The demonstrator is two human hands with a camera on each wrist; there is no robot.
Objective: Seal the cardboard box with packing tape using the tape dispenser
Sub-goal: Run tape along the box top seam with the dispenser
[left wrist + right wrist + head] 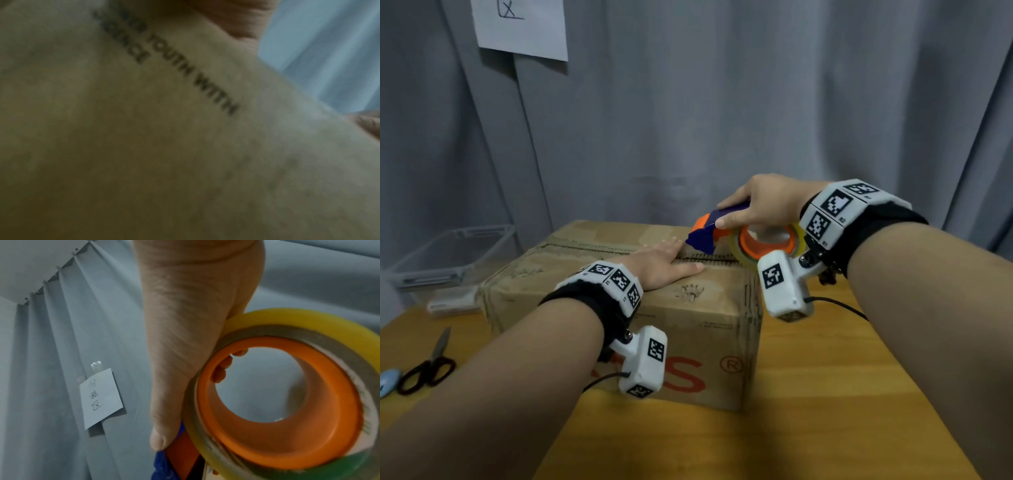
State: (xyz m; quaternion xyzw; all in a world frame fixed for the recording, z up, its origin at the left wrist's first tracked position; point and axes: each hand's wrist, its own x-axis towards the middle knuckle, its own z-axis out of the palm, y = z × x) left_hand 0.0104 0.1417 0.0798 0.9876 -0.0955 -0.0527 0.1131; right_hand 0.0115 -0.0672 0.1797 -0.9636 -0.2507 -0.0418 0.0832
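The cardboard box (619, 308) is positioned on the wooden table (825, 394), its top flaps closed and the centre seam (592, 247) exposed along the top face. Red lettering is printed on the near side wall.

The left hand (664, 263) is laid flat on the box top, fingers straight and spread, across the seam near its right-hand end. Nothing is held in this grip. In the left wrist view, only the blurred cardboard surface with black print and the edge of the palm (236, 16) are shown.

The tape dispenser (726, 226) is held in the right hand (763, 202) just above the right end of the box top. The grip is closed around the dispenser: the thumb is pressed along the blue body and the fingers are curled over it. The blue and orange nose is pointed toward the left hand, just beside its fingertips. Contact between the nose and the cardboard cannot be determined. The tape roll (287, 402), yellowish on an orange hub, is shown mounted behind the thumb in the right wrist view.

Scissors (428, 366) with black handles are located on the table well left of the box. A clear plastic container (448, 253) is placed behind them. A grey curtain (756, 102) with a paper note (524, 31) attached forms the background.
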